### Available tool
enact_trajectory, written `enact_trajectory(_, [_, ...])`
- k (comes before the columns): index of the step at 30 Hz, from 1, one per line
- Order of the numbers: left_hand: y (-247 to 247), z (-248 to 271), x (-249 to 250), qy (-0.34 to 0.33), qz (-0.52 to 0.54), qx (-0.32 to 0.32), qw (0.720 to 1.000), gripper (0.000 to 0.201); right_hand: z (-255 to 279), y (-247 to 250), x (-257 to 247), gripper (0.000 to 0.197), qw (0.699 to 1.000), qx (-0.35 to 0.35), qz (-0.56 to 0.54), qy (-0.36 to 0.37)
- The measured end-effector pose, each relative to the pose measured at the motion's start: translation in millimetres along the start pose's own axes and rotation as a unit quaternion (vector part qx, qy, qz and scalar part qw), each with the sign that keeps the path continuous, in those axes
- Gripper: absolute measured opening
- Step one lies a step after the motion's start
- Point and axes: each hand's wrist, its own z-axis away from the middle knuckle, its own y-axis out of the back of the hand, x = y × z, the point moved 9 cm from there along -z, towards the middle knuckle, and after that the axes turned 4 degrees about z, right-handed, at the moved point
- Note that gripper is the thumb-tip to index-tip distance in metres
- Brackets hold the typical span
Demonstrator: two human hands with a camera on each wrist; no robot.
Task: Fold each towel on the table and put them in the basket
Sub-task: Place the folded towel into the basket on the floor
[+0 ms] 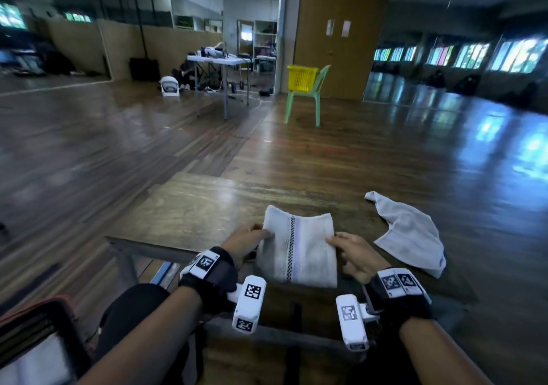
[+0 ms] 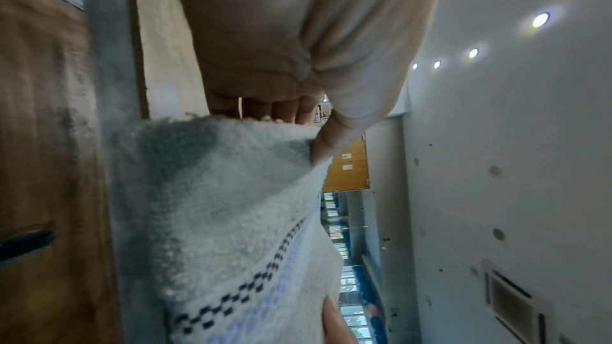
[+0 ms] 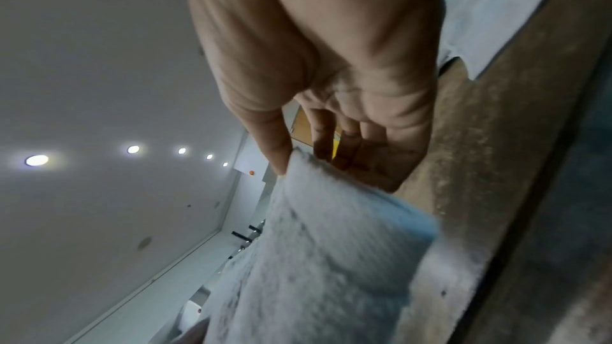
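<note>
The left hand (image 1: 248, 241) and right hand (image 1: 353, 254) pinch opposite side edges of the striped towel (image 1: 299, 251) between thumb and fingers; its long axis runs away from the person. A second towel (image 1: 409, 233) lies crumpled rightward on the tabletop (image 1: 189, 206) — nearer the right hand — the yellow basket (image 1: 302, 77) well beyond.

green chair (image 1: 308, 94) by brown double door (image 1: 341, 43) | far white table (image 1: 216, 60) | white fan (image 1: 169, 87)

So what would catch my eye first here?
Two hands, the left hand and right hand, pinch a folded white towel with a checkered stripe at the table's near edge. To its right lies a crumpled towel; far off, a yellow basket sits on a green chair.
</note>
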Motion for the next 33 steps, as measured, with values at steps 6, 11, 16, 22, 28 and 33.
enact_trajectory(6, [24,50,72,-0.09,0.053,0.036,0.994,0.004,40,-17,-77,0.027,0.995,-0.02,0.015,0.098])
enact_trajectory(11, [69,89,118,-0.144,0.061,0.093,0.983,0.008,61,-61,-139,0.022,0.982,-0.086,0.04,0.163])
enact_trajectory(16, [136,137,146,-0.186,0.079,0.174,0.964,0.005,70,-137,-186,0.029,0.961,-0.169,0.066,0.207])
enact_trajectory(22, [232,196,139,-0.198,0.094,0.28,0.935,0.025,83,-256,-209,0.021,0.928,-0.269,0.096,0.237])
enact_trajectory(28, [314,255,84,-0.16,0.077,0.395,0.902,0.008,97,-374,-171,0.015,0.893,-0.377,0.121,0.213])
enact_trajectory(33, [369,286,-4,-0.094,0.111,0.458,0.877,0.009,101,-465,-100,0.017,0.876,-0.432,0.149,0.155])
